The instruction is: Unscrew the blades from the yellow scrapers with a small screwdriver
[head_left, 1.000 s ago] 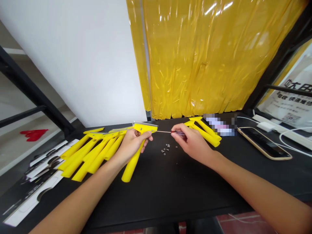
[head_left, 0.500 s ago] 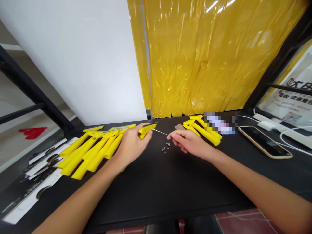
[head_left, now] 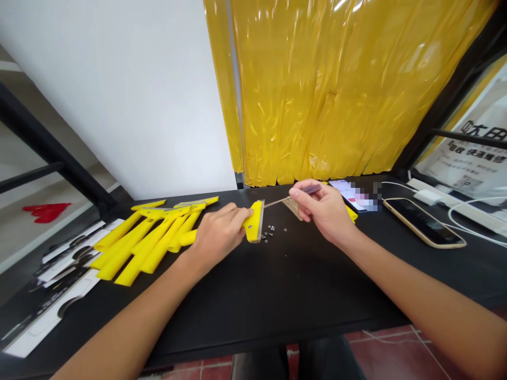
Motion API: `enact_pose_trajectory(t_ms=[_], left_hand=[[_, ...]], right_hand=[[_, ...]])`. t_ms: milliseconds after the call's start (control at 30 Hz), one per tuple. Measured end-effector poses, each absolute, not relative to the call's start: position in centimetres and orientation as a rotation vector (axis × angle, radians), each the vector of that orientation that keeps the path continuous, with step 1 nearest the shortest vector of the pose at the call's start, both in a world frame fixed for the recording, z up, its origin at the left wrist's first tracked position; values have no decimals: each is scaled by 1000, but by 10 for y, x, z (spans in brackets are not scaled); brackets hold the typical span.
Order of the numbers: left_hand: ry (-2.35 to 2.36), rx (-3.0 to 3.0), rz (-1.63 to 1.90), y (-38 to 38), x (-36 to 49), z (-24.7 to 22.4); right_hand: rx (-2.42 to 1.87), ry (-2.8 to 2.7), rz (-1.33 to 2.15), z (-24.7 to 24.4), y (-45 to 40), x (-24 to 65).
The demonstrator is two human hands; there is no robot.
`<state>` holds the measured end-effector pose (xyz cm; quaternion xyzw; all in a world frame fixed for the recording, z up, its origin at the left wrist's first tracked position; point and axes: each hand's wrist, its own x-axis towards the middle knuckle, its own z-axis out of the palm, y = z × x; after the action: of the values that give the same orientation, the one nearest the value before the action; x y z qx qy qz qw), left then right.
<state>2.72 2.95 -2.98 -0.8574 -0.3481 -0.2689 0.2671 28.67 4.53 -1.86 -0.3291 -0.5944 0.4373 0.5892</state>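
My left hand [head_left: 222, 229] is closed round the handle of a yellow scraper [head_left: 253, 224], whose wide head with a metal edge points to the right. In my right hand [head_left: 319, 211] is a thin screwdriver [head_left: 279, 201], held in a pinch, its shaft reaching left to the scraper's head. Whether its tip touches the scraper I cannot tell. Small screws and nuts [head_left: 270, 232] lie loose on the black table just right of the scraper. Flat metal blades [head_left: 292, 208] lie partly behind my right hand.
Several yellow scrapers [head_left: 146, 240] lie in a pile at the left, beside white-and-black card sleeves [head_left: 59, 311]. Another yellow scraper [head_left: 351, 214] is mostly hidden behind my right hand. Two phones, one in a tan case [head_left: 423, 221], and a white power strip [head_left: 455, 203] with cables occupy the right.
My left hand has turned the scraper so its broad face shows and its head points right. My right hand has moved up and right, drawing the screwdriver with it.
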Motion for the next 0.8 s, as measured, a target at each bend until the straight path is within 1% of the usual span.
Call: enact_pose_trajectory(t_ms=[133, 233, 367, 467, 567, 700, 800], left_hand=[[-780, -2330, -701, 26, 32, -25], [-787, -2392, -581, 23, 34, -25], [-855, -2492, -421, 19, 35, -25], [-874, -2528, -403, 18, 35, -24], [-856, -2556, -414, 19, 36, -24], [-901, -2581, -435, 23, 39, -29], [-1103, -2618, -539, 26, 40, -31]], right_hand=[[-679, -1307, 1051, -20, 41, 282], [-673, -1368, 974, -21, 37, 282], [-747, -1591, 711, -21, 29, 284], [-774, -1751, 498, -20, 26, 284], [-755, -1829, 367, -19, 25, 284], [-744, -1814, 346, -19, 25, 284], [-737, -1727, 450, -19, 24, 283]])
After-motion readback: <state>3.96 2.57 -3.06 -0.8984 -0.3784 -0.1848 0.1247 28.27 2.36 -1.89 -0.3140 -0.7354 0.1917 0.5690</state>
